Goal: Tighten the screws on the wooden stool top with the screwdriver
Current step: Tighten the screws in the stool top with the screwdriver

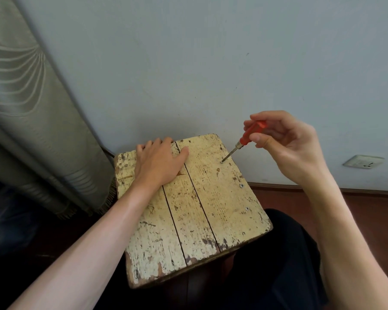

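Two bare hands work over a worn stool top point(202, 211) of three cream-painted planks, seen from the head camera looking down. The left hand point(159, 162) lies flat, palm down, on the far left part of the top, its fingers spread and reaching over the far edge, its thumb point(184, 152) stretched across the gap between the middle and right planks. It grips nothing; it only presses on the wood.

The right hand point(284, 142) hovers off the stool's far right corner, above the floor point(367, 209) and in front of the wall point(211, 63). Its fingers are curled shut around the red handle of a screwdriver point(244, 139), the thumb and fingertips pinching the handle near its top end. The tool slants down and to the left, away from the fingers, so the handle sits in the hand while the metal shaft runs free of it. The tip meets a screw point(222, 162) on the right plank, near the far edge, between the two hands.

Two more screws show along the right plank's outer edge: a second screw point(241, 186) nearer the camera, and a third screw point(247, 208) nearer still, both well apart from either hand.

A curtain point(32, 108) hangs at the left, and a socket point(363, 162) sits low on the wall at the right.
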A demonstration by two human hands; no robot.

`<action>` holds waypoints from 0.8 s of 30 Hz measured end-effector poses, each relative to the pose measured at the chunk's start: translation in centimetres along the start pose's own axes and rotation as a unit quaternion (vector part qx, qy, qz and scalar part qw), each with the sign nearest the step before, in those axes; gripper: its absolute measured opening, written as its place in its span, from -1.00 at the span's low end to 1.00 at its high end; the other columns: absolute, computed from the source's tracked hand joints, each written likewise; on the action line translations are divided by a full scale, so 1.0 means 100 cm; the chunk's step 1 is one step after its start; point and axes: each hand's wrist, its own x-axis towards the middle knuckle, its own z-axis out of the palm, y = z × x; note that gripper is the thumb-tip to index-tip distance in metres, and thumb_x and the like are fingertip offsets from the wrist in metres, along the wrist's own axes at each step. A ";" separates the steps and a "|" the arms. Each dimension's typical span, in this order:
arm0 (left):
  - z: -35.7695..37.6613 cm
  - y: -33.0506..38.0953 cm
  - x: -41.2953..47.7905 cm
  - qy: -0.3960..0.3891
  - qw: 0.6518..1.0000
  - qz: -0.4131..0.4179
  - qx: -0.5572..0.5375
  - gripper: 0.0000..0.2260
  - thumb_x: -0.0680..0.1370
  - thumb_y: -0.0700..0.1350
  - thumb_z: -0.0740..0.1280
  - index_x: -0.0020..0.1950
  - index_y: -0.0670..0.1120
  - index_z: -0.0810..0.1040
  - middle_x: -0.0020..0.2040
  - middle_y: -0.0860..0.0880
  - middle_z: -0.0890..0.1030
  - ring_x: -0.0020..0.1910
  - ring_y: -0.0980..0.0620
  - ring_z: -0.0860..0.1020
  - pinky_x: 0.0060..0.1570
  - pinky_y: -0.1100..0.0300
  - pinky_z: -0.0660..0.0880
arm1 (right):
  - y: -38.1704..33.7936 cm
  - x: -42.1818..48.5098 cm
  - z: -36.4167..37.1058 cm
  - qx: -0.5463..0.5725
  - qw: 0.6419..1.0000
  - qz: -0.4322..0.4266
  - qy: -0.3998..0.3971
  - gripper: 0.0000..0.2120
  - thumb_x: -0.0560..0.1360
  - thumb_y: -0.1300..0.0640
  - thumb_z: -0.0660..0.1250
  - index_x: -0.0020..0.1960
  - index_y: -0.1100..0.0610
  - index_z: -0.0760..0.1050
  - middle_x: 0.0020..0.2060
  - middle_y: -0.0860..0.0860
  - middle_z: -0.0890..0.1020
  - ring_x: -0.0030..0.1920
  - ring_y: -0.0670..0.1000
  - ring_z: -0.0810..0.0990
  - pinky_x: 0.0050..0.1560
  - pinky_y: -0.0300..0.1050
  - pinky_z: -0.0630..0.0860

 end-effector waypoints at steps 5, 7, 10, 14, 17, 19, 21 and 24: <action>0.001 0.000 0.000 0.001 1.000 -0.001 -0.002 -0.32 0.55 0.43 -0.05 0.42 0.03 0.46 0.25 -0.01 0.57 0.24 -0.07 0.47 0.26 -0.08 0.26 | 0.001 0.003 0.007 -0.012 0.998 0.011 0.059 -0.68 0.54 0.34 0.55 0.16 0.02 0.61 -0.05 0.00 0.76 -0.04 0.16 0.81 0.09 -0.04 0.68; 0.001 0.000 0.001 0.000 1.000 -0.001 -0.001 -0.32 0.55 0.43 -0.05 0.42 0.04 0.46 0.25 -0.01 0.57 0.24 -0.07 0.47 0.27 -0.08 0.26 | 0.002 0.003 0.017 -0.016 0.995 0.014 0.093 -0.67 0.50 0.23 0.61 0.10 -0.04 0.57 -0.10 -0.01 0.75 -0.11 0.11 0.81 0.04 -0.01 0.70; 0.001 0.000 0.001 0.001 1.000 -0.001 -0.003 -0.33 0.56 0.43 -0.05 0.42 0.04 0.45 0.25 -0.01 0.57 0.23 -0.07 0.47 0.26 -0.08 0.26 | 0.005 0.002 0.024 -0.019 0.991 0.010 0.134 -0.67 0.49 0.13 0.64 0.08 -0.12 0.54 -0.14 0.00 0.75 -0.15 0.08 0.81 -0.05 -0.10 0.68; 0.000 0.001 0.000 0.000 1.000 -0.001 0.001 -0.34 0.57 0.42 -0.04 0.43 0.03 0.45 0.25 -0.01 0.57 0.23 -0.06 0.47 0.26 -0.08 0.26 | 0.010 -0.002 0.014 -0.054 0.991 -0.001 0.123 -0.73 0.58 0.08 0.57 0.20 -0.19 0.63 -0.08 -0.06 0.76 0.00 0.06 0.81 -0.02 -0.12 0.63; 0.000 0.001 0.000 0.002 1.000 0.001 0.002 -0.34 0.57 0.42 -0.04 0.43 0.02 0.45 0.24 -0.02 0.57 0.23 -0.06 0.47 0.26 -0.08 0.26 | 0.011 -0.005 0.003 -0.033 0.997 -0.014 0.067 -0.70 0.62 0.17 0.49 0.28 -0.13 0.64 0.01 0.03 0.75 0.17 0.04 0.76 0.17 -0.03 0.67; 0.000 0.001 0.000 0.003 1.000 0.001 0.001 -0.34 0.57 0.42 -0.04 0.43 0.02 0.45 0.25 -0.02 0.57 0.23 -0.06 0.47 0.26 -0.08 0.26 | 0.009 -0.006 0.001 0.001 0.999 -0.010 0.033 -0.69 0.64 0.27 0.44 0.29 -0.05 0.62 0.07 0.13 0.72 0.23 0.02 0.74 0.20 -0.12 0.64; -0.001 0.001 0.000 0.003 1.000 0.004 0.001 -0.34 0.57 0.42 -0.04 0.43 0.02 0.45 0.25 -0.02 0.57 0.23 -0.07 0.47 0.26 -0.08 0.26 | 0.007 -0.006 0.004 0.017 1.000 -0.005 0.023 -0.68 0.65 0.30 0.42 0.28 -0.05 0.60 0.14 0.10 0.74 0.24 0.05 0.74 0.11 -0.17 0.64; -0.001 0.001 0.000 0.003 1.000 0.003 0.000 -0.34 0.57 0.41 -0.04 0.42 0.02 0.45 0.25 -0.02 0.57 0.23 -0.07 0.47 0.25 -0.07 0.26 | 0.006 -0.005 0.010 0.011 0.999 -0.004 0.044 -0.66 0.64 0.30 0.44 0.28 -0.07 0.61 0.12 0.03 0.76 0.17 0.06 0.77 0.04 -0.18 0.65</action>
